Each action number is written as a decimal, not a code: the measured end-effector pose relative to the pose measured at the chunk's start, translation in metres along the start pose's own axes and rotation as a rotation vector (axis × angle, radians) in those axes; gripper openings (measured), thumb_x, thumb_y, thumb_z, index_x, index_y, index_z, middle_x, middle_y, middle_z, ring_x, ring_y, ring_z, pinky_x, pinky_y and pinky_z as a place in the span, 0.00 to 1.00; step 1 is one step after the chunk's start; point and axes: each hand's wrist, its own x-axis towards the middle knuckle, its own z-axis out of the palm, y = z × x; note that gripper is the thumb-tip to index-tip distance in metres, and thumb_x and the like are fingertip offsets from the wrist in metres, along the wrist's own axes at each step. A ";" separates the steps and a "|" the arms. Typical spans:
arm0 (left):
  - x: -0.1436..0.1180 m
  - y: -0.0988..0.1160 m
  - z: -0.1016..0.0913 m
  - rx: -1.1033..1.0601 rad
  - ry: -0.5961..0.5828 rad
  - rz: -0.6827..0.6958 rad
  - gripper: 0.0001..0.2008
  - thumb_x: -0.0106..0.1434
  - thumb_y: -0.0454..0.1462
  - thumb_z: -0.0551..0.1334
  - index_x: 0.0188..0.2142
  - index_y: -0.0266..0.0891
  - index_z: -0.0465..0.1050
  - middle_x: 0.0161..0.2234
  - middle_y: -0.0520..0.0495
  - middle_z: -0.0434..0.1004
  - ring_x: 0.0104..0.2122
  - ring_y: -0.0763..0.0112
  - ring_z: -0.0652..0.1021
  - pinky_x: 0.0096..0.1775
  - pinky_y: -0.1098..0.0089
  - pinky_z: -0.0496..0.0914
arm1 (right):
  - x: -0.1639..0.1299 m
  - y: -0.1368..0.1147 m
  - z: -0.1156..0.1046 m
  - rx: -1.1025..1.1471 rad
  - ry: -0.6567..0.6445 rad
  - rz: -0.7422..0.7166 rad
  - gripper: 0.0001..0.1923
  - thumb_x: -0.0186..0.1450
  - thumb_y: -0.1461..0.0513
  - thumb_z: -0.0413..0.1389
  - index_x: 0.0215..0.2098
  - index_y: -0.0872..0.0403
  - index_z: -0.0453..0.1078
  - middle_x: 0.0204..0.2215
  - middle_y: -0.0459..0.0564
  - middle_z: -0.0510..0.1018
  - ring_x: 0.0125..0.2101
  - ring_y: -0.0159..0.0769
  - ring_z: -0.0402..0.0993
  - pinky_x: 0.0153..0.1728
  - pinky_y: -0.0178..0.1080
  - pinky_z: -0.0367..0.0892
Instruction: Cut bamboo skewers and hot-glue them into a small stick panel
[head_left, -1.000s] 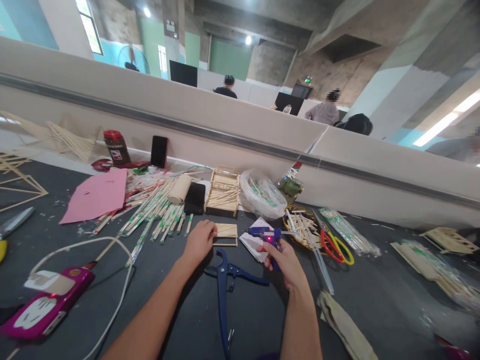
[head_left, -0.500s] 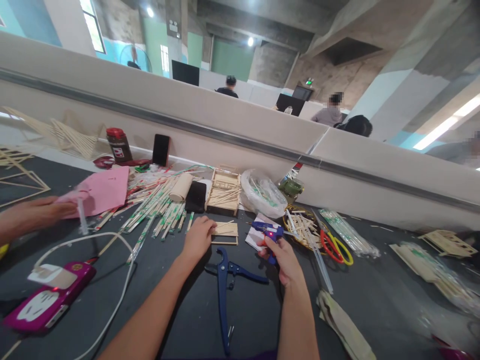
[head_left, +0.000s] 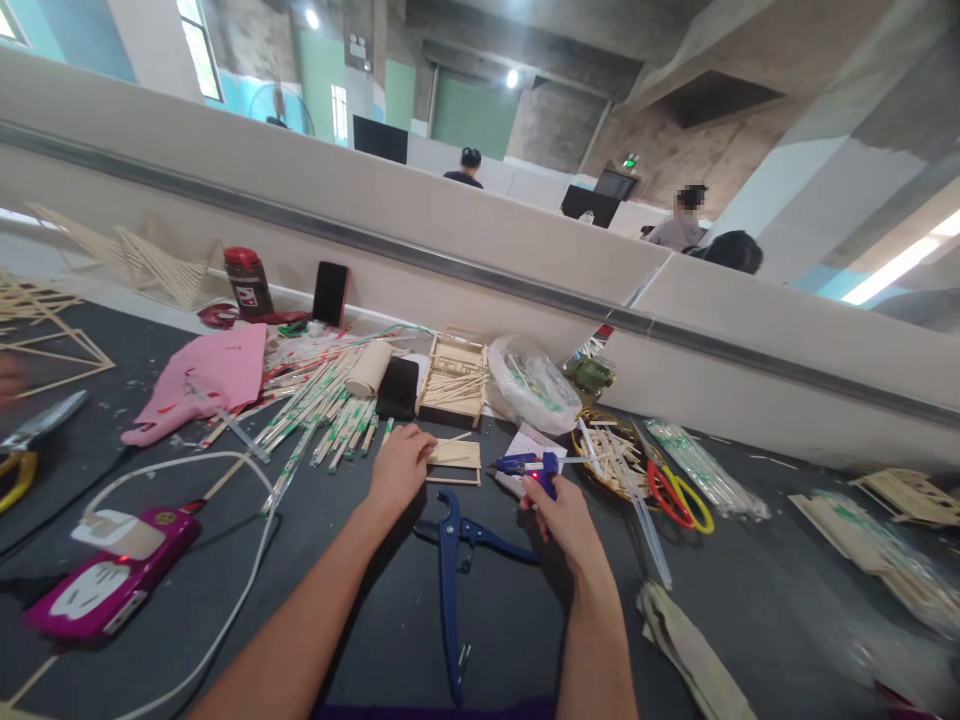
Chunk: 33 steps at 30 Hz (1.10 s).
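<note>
My left hand (head_left: 401, 465) has its fingers closed on the left edge of a small wooden stick panel (head_left: 454, 454), which lies on the dark table. Wrapped in my right hand (head_left: 559, 510) is a blue hot glue gun (head_left: 529, 465), a red light glowing on it. Its nozzle points left toward the panel, apart from it, and a glue stick juts from its back. Below the glue gun's nozzle lies a piece of white paper (head_left: 511, 484). Between my forearms rests a blue pipe cutter (head_left: 448, 580), touched by neither hand.
Behind the panel stand a stick-built model (head_left: 452, 380) and a plastic bag (head_left: 532, 385). Red-yellow scissors (head_left: 679, 497) and a basket of stick pieces (head_left: 607, 450) lie right. Left are wrapped chopsticks (head_left: 300, 405), a pink glue gun (head_left: 172, 418), a magenta power strip (head_left: 112, 580) and another person's hand (head_left: 9, 380).
The other person's hand has left the pink glue gun and withdrawn to the left edge; scissors now show there. My view has shifted slightly. My hands keep their holds.
</note>
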 end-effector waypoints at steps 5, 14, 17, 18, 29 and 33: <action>0.000 0.002 -0.004 -0.043 0.094 -0.047 0.09 0.63 0.33 0.55 0.35 0.41 0.75 0.35 0.47 0.73 0.40 0.64 0.71 0.43 0.66 0.65 | 0.002 0.001 0.004 0.002 -0.020 0.010 0.19 0.57 0.47 0.56 0.29 0.55 0.65 0.19 0.46 0.76 0.09 0.24 0.58 0.08 0.29 0.54; 0.004 -0.002 -0.006 -0.185 0.212 -0.126 0.08 0.62 0.34 0.57 0.36 0.41 0.75 0.35 0.48 0.75 0.39 0.66 0.73 0.41 0.67 0.66 | 0.005 0.003 0.009 0.013 -0.024 0.020 0.19 0.56 0.47 0.57 0.28 0.55 0.64 0.17 0.44 0.74 0.08 0.24 0.57 0.08 0.29 0.52; 0.004 -0.004 -0.005 -0.214 0.224 -0.135 0.08 0.61 0.34 0.57 0.36 0.41 0.75 0.34 0.49 0.75 0.38 0.66 0.73 0.40 0.67 0.66 | 0.005 0.004 0.010 -0.001 -0.030 0.010 0.19 0.57 0.47 0.57 0.28 0.55 0.64 0.16 0.43 0.73 0.08 0.24 0.57 0.08 0.29 0.52; 0.004 -0.004 -0.005 -0.220 0.227 -0.135 0.08 0.61 0.34 0.57 0.36 0.40 0.75 0.34 0.49 0.75 0.38 0.67 0.73 0.40 0.67 0.66 | 0.005 0.005 0.010 -0.005 -0.030 0.008 0.19 0.57 0.47 0.57 0.28 0.55 0.64 0.16 0.43 0.72 0.08 0.24 0.57 0.08 0.29 0.52; 0.005 -0.004 -0.005 -0.231 0.215 -0.140 0.08 0.60 0.34 0.58 0.35 0.40 0.76 0.33 0.49 0.75 0.37 0.67 0.73 0.40 0.67 0.66 | 0.004 0.003 0.011 -0.017 -0.023 0.010 0.20 0.56 0.45 0.56 0.24 0.53 0.62 0.12 0.41 0.68 0.08 0.25 0.56 0.09 0.30 0.50; 0.005 -0.004 -0.005 -0.235 0.211 -0.136 0.08 0.60 0.34 0.58 0.35 0.41 0.76 0.33 0.48 0.75 0.37 0.67 0.73 0.40 0.67 0.66 | 0.004 0.001 0.012 -0.026 -0.029 0.002 0.20 0.56 0.45 0.56 0.23 0.53 0.62 0.12 0.42 0.68 0.07 0.24 0.56 0.08 0.29 0.49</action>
